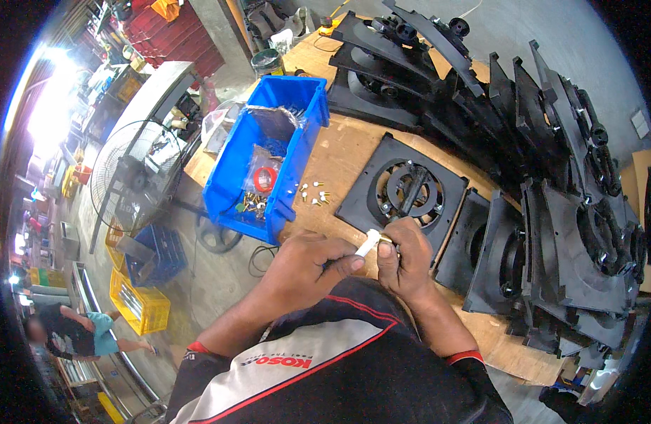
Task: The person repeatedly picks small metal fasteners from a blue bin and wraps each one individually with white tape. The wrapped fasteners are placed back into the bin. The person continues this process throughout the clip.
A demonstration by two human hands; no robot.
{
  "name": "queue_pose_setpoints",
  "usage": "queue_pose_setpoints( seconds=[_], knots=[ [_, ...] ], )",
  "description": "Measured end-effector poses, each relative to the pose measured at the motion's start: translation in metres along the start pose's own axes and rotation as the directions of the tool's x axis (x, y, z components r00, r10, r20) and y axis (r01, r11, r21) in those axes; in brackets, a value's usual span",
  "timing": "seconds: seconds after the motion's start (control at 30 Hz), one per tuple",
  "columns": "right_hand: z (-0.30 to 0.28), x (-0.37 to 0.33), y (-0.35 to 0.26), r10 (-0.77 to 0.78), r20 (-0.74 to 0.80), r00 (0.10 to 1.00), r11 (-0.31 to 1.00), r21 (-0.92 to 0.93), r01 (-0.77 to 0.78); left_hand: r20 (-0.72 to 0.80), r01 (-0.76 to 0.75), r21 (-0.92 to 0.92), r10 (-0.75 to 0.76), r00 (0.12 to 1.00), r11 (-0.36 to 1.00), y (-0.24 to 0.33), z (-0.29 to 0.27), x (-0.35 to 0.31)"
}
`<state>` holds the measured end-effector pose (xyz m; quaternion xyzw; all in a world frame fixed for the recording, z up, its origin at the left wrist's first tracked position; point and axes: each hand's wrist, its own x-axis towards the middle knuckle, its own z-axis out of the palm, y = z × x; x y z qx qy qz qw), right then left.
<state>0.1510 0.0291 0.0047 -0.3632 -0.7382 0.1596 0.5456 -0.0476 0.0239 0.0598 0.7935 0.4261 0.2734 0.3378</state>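
My left hand [308, 267] and my right hand [408, 256] meet in front of my body at the table's near edge. Between them runs a short strip of white tape [368, 244], pinched at its lower end by my left thumb and fingers. A small brass-coloured fitting [385, 239] shows at my right fingertips, mostly covered by them. Just beyond my hands lies a square black fan housing [365, 209] with a round slotted centre. Several small brass fittings with white ends [315, 193] lie on the wood beside the blue bin [277, 212].
Inside the bin are a red ring [265, 179], a plastic bag and loose metal fittings. Black housings [506, 247] lean in stacked rows along the right and far side of the wooden table [329, 152]. A floor fan [133, 177] and yellow crates [138, 300] stand left; a person [74, 332] is farther off.
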Motion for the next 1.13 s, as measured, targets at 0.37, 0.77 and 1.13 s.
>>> queue_pose_setpoints(
  seconds=[0.37,0.77,1.13],
  knots=[
    [0.013,-0.002,-0.008,0.022,-0.030,0.999,1.000,-0.001,-0.022,0.128,0.137,-0.033,-0.132,0.983,0.990,0.000,-0.012,-0.012],
    [0.024,-0.014,0.000,0.561,0.366,0.743,0.345,0.712,-0.612,-0.129,-0.005,-0.079,-0.006,0.992,0.997,-0.026,0.000,-0.011],
    [0.011,-0.004,0.000,0.441,0.451,0.776,0.275,0.755,-0.596,-0.315,-0.197,0.126,0.227,0.922,0.972,-0.017,0.005,-0.013]
  ],
)
